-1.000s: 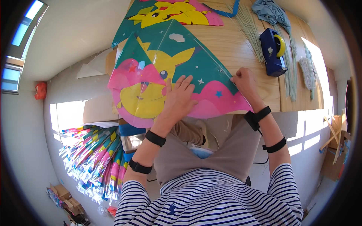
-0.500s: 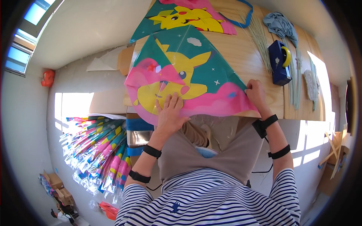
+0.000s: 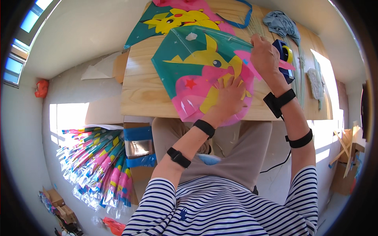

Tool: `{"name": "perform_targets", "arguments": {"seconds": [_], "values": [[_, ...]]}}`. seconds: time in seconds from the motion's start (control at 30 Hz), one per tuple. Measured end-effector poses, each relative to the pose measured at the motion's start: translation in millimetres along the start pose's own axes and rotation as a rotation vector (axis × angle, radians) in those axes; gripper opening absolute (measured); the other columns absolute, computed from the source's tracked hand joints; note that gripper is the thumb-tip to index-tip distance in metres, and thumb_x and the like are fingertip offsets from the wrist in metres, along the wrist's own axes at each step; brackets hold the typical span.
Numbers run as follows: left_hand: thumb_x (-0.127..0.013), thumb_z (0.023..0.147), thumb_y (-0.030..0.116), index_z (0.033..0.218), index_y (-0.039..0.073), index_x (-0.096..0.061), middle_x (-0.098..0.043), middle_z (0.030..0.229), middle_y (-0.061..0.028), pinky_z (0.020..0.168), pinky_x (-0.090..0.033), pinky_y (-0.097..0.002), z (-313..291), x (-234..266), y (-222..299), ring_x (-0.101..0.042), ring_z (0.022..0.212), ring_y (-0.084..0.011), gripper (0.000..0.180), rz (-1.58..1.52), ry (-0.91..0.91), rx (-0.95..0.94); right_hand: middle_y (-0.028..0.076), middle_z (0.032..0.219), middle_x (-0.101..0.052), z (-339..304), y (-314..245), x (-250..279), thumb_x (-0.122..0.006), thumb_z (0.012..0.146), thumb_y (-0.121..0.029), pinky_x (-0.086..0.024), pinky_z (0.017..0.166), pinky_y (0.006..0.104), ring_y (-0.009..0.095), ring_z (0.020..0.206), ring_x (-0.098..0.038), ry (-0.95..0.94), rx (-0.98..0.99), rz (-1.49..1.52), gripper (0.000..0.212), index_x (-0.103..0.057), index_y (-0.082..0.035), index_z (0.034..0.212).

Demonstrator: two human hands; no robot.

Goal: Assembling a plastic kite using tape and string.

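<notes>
A kite [image 3: 173, 65] of green, pink and yellow film with a yellow cartoon figure lies on the wooden table in front of me. My left hand [image 3: 228, 96] rests on its near part, fingers spread over the yellow and pink print. At the kite's right side, my right hand [image 3: 265, 57] is closed on its edge, and a pink piece sticks out beyond that hand. Just right of it stands a blue tape dispenser [image 3: 278, 44] with a yellow roll, partly covered by the hand and the pink film. Another kite [image 3: 138, 37] of like print lies behind.
Thin sticks [image 3: 302, 78], a grey-blue cloth [image 3: 280, 23] and a clear plastic box [image 3: 315, 83] lie on the table's right side. A blue strap [image 3: 246, 17] is at the back. Many wrapped folded kites [image 3: 98, 165] fan out at lower left, beside a blue-taped carton [image 3: 138, 135].
The kite has turned clockwise, its right edge carried up and away by my right hand. My left hand has moved right and slightly farther away, still on the film.
</notes>
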State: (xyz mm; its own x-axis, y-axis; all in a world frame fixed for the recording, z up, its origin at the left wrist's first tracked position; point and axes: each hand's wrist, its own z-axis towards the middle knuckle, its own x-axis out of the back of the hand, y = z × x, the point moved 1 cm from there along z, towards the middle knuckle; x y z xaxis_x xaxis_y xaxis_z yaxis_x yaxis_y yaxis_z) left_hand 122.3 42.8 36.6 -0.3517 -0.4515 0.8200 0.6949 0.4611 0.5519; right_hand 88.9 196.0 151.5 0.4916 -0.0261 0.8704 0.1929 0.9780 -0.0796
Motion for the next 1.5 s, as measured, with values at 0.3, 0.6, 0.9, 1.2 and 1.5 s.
{"name": "perform_targets", "arguments": {"seconds": [0.3,0.6,0.9,1.2,1.5], "values": [[-0.084,0.067,0.023,0.131,0.005,-0.053,-0.05,0.135,-0.0175,0.104,-0.039,-0.0511,-12,48,-89,-0.044,0.129,-0.0386,0.074,0.198,0.135,0.247,0.018,0.097,-0.064,-26,13,-19,-0.059,0.079,-0.006,-0.049,0.079,0.0483,0.04,0.095,-0.062,-0.105,-0.164,0.173,0.02,-0.059,-0.006,0.1],[-0.075,0.072,0.009,0.101,0.004,-0.061,-0.058,0.105,-0.0136,0.081,-0.047,-0.0466,-11,31,-102,-0.055,0.102,-0.035,0.033,0.192,0.309,0.124,0.02,0.094,-0.068,-50,-15,-33,-0.069,0.077,-0.008,-0.05,0.076,0.0442,0.036,0.089,-0.066,-0.26,-0.385,0.475,0.024,-0.062,0.0,0.099],[-0.073,0.069,0.004,0.108,0.003,-0.061,-0.057,0.107,-0.0147,0.083,-0.051,-0.0452,-7,34,-107,-0.057,0.1,-0.0375,0.04,0.113,0.426,0.109,0.019,0.087,-0.069,-67,-34,-50,-0.072,0.075,-0.009,-0.051,0.075,0.0412,0.033,0.084,-0.068,-0.285,-0.44,0.635,0.025,-0.065,0.001,0.096],[-0.081,0.067,0.012,0.11,0.007,-0.06,-0.054,0.112,-0.0171,0.08,-0.052,-0.0475,25,54,-109,-0.061,0.098,-0.0405,0.048,0.003,0.083,0.264,0.019,0.084,-0.069,-72,-30,-60,-0.072,0.075,-0.011,-0.051,0.073,0.0414,0.034,0.081,-0.068,-0.279,-0.455,0.674,0.023,-0.066,0.001,0.094],[-0.065,0.073,-0.001,0.079,0.001,-0.061,-0.061,0.084,-0.0179,0.073,-0.05,-0.0446,3,71,-138,-0.062,0.084,-0.0365,0.008,-0.186,0.294,0.252,0.02,0.084,-0.068,-81,-43,-59,-0.071,0.075,-0.006,-0.051,0.069,0.0423,0.035,0.077,-0.067,-0.298,-0.45,0.813,0.022,-0.063,0.001,0.095]]}}
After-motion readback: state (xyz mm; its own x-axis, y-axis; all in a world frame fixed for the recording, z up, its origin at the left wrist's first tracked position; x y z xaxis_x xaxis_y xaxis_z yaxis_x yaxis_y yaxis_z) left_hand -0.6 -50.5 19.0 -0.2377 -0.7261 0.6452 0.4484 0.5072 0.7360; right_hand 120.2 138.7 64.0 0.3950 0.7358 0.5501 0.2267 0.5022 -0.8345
